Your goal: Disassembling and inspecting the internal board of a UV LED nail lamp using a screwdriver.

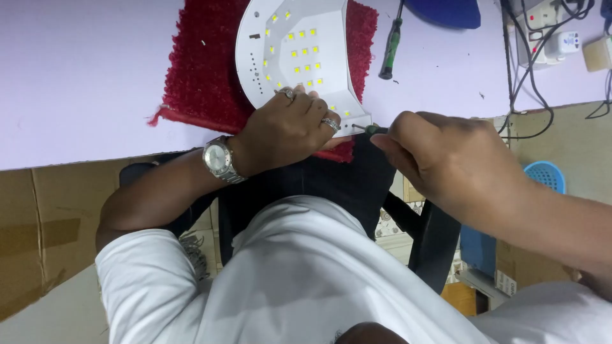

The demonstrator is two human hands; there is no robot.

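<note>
From my remote seat, looking down over the shoulders: my left hand [290, 127] lies flat and spread on the near edge of a white nail lamp shell [296, 54], turned underside up so its rows of small yellow lights face the camera, apparently pressed down to keep the shell from sliding. The shell rests on a red fuzzy mat [204, 70], which seems there to cushion it and stop it skating on the pale lilac table [83, 76]. My right hand [446, 159] is curled closed around a small screwdriver [368, 129]; only its dark green neck and metal tip show past the fingers, and the tip meets the shell's near right corner, just beside my left fingertips. So the shell sits directly ahead of me, under the left hand and to the left of the right one, hanging slightly over the table's edge. A second, green-handled screwdriver [390, 48] lies well apart on the table, beyond the mat. At far right, a white power strip [542, 25] with black cables, and lower down a blue basket [547, 173].
</note>
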